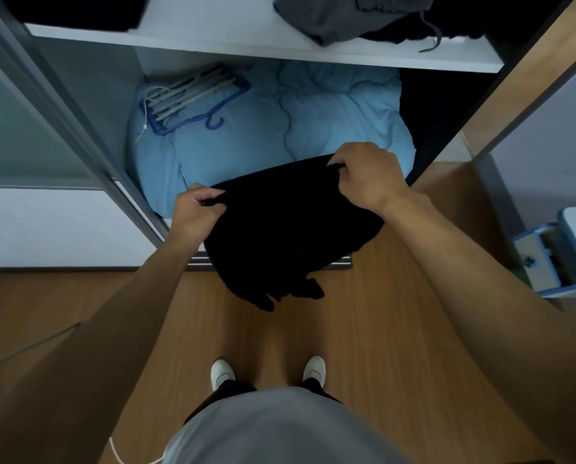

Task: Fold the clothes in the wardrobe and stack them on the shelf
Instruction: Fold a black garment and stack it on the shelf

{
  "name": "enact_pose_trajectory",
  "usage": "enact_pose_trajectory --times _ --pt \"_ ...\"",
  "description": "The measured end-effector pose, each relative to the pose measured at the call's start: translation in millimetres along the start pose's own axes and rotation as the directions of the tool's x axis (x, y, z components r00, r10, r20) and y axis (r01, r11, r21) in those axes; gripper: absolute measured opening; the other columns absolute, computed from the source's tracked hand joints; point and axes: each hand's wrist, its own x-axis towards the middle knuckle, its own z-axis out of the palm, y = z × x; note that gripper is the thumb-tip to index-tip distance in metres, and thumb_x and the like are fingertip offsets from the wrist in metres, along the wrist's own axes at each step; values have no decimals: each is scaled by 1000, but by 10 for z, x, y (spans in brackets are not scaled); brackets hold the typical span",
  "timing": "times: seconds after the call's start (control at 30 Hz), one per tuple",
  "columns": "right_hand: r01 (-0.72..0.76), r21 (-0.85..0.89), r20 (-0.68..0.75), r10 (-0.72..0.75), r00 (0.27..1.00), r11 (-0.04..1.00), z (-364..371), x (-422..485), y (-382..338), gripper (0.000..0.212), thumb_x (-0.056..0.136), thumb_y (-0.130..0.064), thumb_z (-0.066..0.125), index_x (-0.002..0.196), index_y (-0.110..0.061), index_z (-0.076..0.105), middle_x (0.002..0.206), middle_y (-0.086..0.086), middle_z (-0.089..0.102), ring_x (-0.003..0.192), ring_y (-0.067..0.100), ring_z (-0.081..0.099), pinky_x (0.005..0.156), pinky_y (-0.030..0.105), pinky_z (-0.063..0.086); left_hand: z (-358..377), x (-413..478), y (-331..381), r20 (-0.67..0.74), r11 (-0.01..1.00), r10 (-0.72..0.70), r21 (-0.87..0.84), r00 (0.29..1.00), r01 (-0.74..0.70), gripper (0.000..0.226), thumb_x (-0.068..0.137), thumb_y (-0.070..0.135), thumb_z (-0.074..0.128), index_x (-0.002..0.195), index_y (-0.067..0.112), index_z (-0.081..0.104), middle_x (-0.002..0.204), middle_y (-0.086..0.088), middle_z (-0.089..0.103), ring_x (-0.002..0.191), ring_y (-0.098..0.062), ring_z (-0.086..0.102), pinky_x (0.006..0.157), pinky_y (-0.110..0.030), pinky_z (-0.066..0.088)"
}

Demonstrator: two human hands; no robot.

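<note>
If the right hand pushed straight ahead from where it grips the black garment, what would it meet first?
Most likely the light blue bedding in the wardrobe bottom, just beyond the right hand holding the black garment; depth is unclear.

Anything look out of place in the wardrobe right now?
Yes. Grey clothes lie crumpled, unfolded, on the white shelf, a drawstring dangling over its edge. Below, blue hangers lie loose on the blue bedding.
</note>
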Motion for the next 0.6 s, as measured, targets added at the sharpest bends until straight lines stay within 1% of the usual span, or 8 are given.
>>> enact_pose_trajectory --times 0.07,0.13,0.17,0.27,0.3,0.4,0.5,0.6 --pt "7 30 -33 -6 999 1000 15 -24 -1 38 90 -3 44 109 -19 73 119 1 68 107 26 62 91 44 50 40 19 -17 -30 996 -15 86 999 18 26 81 -6 68 83 20 72 89 6 59 73 1 62 73 -10 49" --pt "32 72 -77 -27 997 997 17 -39 -27 40 91 -4 45 112 -24 73 123 -3 67 110 24 60 92 42 49 46 19 -66 -10 977 -15 211 1000 17 20 84 -6 64 82 13 71 93 -2 60 82 -13 61 79 -19 47" --pt "47 88 -96 -38 995 995 17 -48 -50 40 91 -4 45 113 -24 73 123 -4 67 111 23 60 92 42 48 35 13 -96 5 966 -7 257 1000 6 17 86 -6 62 83 9 70 95 -7 61 86 -17 60 80 -20 45" --pt "70 89 -113 -60 992 994 26 -57 -102 39 92 -5 46 113 -25 73 123 -4 67 111 23 61 91 41 48 -23 2 -147 -11 967 -13 254 1000 15 18 91 -5 56 84 5 70 96 -8 60 89 -19 60 75 -9 43" --pt "69 68 -89 -62 994 995 27 -59 -104 40 91 -5 47 114 -26 72 123 -3 67 110 24 61 91 41 48 -45 8 -138 -32 972 -9 236 999 17 19 92 -5 54 88 4 71 97 -7 60 91 -19 60 78 -7 43" --pt "7 -14 83 -6 997 1000 38 -37 -71 40 91 -7 49 118 -29 70 124 1 66 111 25 60 93 38 48 -109 49 -63 -121 981 26 195 992 -2 26 90 -8 53 100 1 75 101 -6 60 97 -19 61 95 -18 45" --pt "-74 7 188 71 980 997 69 -20 -65 39 90 -6 52 119 -25 70 126 5 64 112 25 60 97 37 49 -149 46 38 -164 985 81 167 983 -53 30 88 -9 56 97 9 77 100 -5 58 92 -13 59 91 -10 45" --pt "-135 131 189 109 976 982 90 18 -79 35 88 -1 52 111 -14 75 118 10 68 105 26 63 95 39 53 -161 46 71 -152 985 84 164 985 -58 29 88 -11 59 94 10 77 95 1 55 91 -11 57 89 -5 42"
